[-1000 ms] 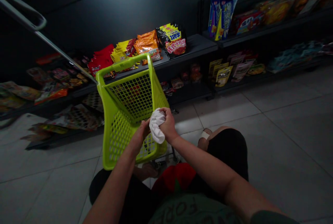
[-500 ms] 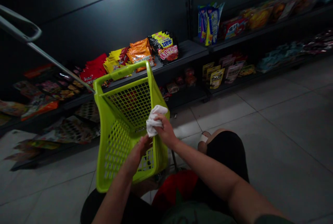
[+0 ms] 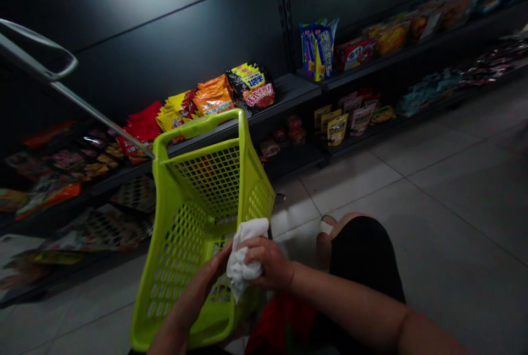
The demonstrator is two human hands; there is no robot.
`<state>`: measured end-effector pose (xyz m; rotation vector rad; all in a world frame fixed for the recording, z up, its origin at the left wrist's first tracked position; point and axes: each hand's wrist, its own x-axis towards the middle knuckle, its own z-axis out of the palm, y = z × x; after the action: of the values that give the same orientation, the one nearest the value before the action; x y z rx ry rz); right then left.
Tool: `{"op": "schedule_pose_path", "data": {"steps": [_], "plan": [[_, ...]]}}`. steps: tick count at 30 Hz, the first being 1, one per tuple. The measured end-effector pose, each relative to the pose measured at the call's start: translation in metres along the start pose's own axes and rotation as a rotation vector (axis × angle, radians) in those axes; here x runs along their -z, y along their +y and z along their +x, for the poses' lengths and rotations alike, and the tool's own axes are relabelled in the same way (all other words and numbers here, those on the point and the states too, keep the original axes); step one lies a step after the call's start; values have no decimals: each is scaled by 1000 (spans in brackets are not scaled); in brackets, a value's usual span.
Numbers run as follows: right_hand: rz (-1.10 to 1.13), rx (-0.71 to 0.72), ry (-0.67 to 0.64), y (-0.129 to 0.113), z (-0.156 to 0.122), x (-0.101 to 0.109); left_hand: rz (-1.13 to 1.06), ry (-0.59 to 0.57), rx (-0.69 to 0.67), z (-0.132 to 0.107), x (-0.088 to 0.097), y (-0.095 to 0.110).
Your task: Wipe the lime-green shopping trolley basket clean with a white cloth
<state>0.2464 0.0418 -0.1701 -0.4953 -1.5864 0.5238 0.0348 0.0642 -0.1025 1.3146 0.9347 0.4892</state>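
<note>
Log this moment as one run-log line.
left hand: against white cloth | right hand: gripping cloth | both over lime-green plastic basket | snack shelves behind

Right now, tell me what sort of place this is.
Probably a shop aisle, likely a small grocery or convenience store: bagged snacks are displayed on dark metal shelving, a lime-green shopping basket is in hand, and the floor is tiled.

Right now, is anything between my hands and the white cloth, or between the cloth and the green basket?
Nothing visible does. Your left hand and right hand both touch the white cloth directly, and no other object sits between the cloth and the green basket.
</note>
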Motion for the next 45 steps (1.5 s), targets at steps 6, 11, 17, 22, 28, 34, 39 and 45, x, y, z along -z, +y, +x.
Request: {"op": "schedule_pose_path", "data": {"steps": [6,11,17,22,28,34,39,45], "plan": [[-164,43,203,61,69,32,-3,-168,-9,-13,5,-7],[-214,-40,553,95,136,71,-61,-121,28,-23,1,-11],[-191,-145,646,61,105,54,1,-92,112,-9,-4,12],[-117,-138,302,5,26,23,13,-63,120,-2,4,10],[-258,-270,564,59,49,76,136,30,106,-11,-6,25],[-278,-571,635,113,40,106,491,223,-31,2,-55,46],[-187,-537,685,93,84,83,601,325,-125,27,-82,35],[-174,-397,576,34,82,41,528,348,-121,35,-74,31]]}}
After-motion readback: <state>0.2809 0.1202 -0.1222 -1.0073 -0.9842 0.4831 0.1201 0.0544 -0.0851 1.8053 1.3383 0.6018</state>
